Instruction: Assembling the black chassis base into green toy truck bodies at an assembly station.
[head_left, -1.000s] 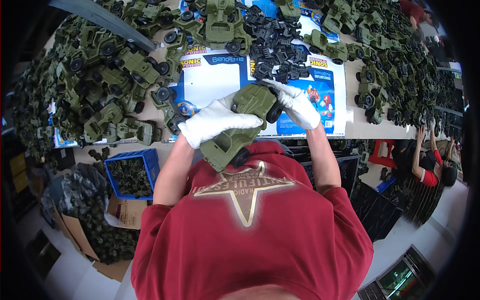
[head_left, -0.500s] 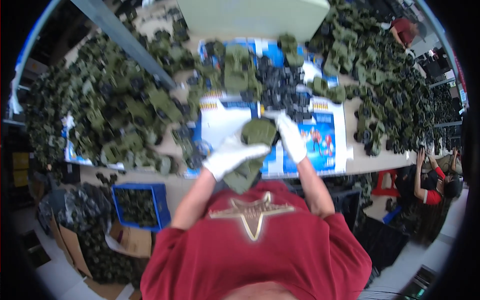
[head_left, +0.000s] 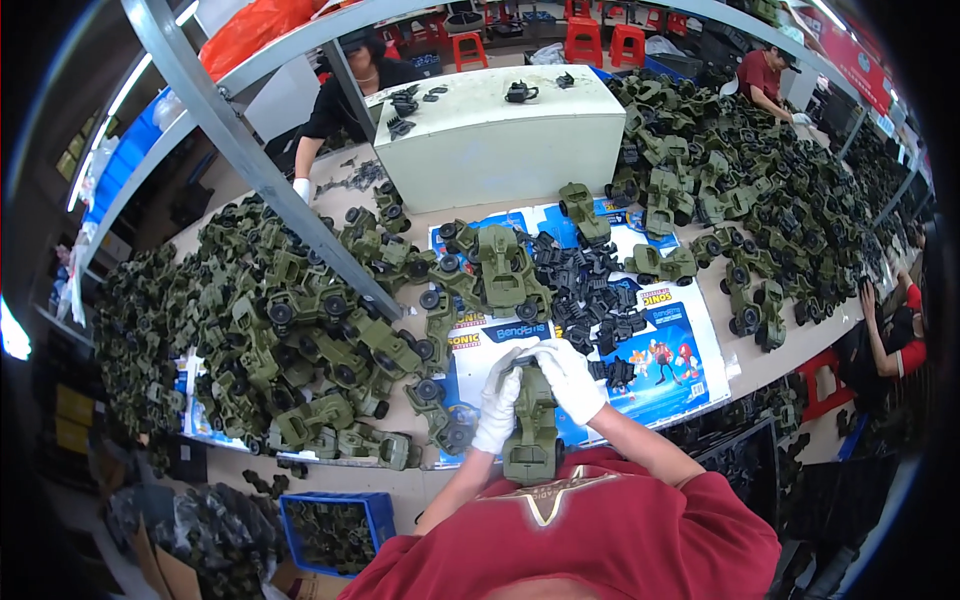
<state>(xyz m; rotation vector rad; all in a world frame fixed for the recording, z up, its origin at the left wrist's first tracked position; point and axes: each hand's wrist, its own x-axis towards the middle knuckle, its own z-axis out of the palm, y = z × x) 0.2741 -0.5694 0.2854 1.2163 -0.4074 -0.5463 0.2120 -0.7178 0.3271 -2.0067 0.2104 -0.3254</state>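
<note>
An olive-green toy military vehicle (head_left: 532, 430) points lengthwise toward my body, just above the table's front edge. My left hand (head_left: 497, 398), in a white glove, is closed on its left side near the far end. My right hand (head_left: 568, 378), also gloved in white, presses its fingers over that far end from the right. Something dark shows under the fingertips there, too small to name. Beyond my hands lies a pile of black plastic parts (head_left: 590, 290) on printed cardboard sheets (head_left: 690, 345). Another green toy vehicle (head_left: 502, 270) stands left of that pile.
Heaps of green toy vehicles (head_left: 290, 320) cover the table's left, and more (head_left: 780, 220) its right. A grey metal post (head_left: 240, 150) rises at left. Behind stands a pale box (head_left: 500, 150). A blue crate (head_left: 385, 520) sits below. Co-workers are at the far left and right.
The view has tilted up, showing more of the room behind. The vehicle has turned upright lengthwise between my hands, and my right hand has come from beside it onto its far end.
</note>
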